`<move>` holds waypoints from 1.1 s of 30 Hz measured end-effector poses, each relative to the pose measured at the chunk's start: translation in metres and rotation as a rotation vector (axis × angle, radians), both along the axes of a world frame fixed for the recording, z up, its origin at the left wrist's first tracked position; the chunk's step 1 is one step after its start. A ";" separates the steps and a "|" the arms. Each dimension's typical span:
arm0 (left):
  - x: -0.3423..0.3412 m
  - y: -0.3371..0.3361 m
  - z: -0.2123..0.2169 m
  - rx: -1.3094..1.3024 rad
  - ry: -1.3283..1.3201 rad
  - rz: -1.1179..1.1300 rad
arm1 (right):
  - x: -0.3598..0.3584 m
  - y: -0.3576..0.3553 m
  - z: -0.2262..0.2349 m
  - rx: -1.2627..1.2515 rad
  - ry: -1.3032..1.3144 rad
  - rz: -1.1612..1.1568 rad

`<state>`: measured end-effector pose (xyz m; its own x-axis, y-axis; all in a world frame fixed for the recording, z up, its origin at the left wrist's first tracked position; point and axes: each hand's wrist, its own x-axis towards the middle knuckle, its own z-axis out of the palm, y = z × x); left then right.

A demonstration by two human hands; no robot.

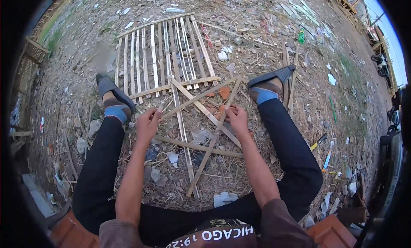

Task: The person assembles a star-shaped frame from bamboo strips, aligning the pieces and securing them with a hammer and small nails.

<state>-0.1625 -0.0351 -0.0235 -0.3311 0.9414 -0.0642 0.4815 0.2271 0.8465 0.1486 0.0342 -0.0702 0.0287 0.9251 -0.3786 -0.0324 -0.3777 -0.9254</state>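
Observation:
Several thin wooden strips lie crossed on the ground between my legs, roughly in a star shape. My left hand [148, 124] has its fingers pinched together at the lower left end of a slanting strip [197, 97]. With bent fingers my right hand [236, 119] grips another long strip [208, 151] that runs down toward me. Under these, a pale strip [183, 136] stretches away from me, and a wider one [201, 106] slants to the right. A crosswise strip [192, 146] passes below both hands, its left end near my left wrist.
Beyond the strips lies a slatted wooden frame [162, 92]. Sandals [280, 74] on my feet flank it. Loose sticks [293, 83] lie past my right foot, and a green bottle [301, 37] farther off. A yellow-handled tool [318, 141] rests beside my right knee. Reddish shards [224, 92] and litter dot the ground.

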 end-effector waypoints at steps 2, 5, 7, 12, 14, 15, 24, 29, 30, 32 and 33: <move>0.013 -0.039 -0.021 0.053 -0.226 0.286 | -0.005 -0.003 -0.005 0.005 -0.012 0.014; 0.085 -0.084 -0.024 0.048 -0.398 0.528 | 0.025 0.004 -0.015 0.016 0.041 -0.011; 0.121 -0.130 -0.021 0.016 -0.347 0.508 | 0.015 0.000 -0.005 0.006 0.057 -0.034; 0.152 -0.215 -0.029 -0.318 0.010 0.332 | 0.014 -0.004 -0.001 0.011 0.040 0.014; 0.156 -0.231 -0.037 -0.452 -0.006 0.286 | 0.018 -0.001 -0.008 0.037 -0.001 0.008; 0.155 -0.239 -0.044 -0.534 -0.135 0.317 | 0.014 -0.002 -0.008 0.040 0.049 0.009; 0.166 -0.244 -0.027 -0.646 -0.520 0.300 | 0.013 0.001 -0.005 0.006 0.005 0.039; 0.168 -0.243 -0.024 -0.682 -0.573 0.244 | 0.009 0.002 -0.007 0.042 0.077 0.062; 0.168 -0.243 -0.024 -0.691 -0.566 0.236 | 0.009 0.001 -0.006 0.036 0.070 0.057; 0.167 -0.243 -0.026 -0.706 -0.558 0.253 | 0.008 0.000 -0.004 0.026 0.055 0.047; 0.166 -0.244 -0.027 -0.714 -0.562 0.262 | 0.009 0.000 -0.004 0.021 0.058 0.037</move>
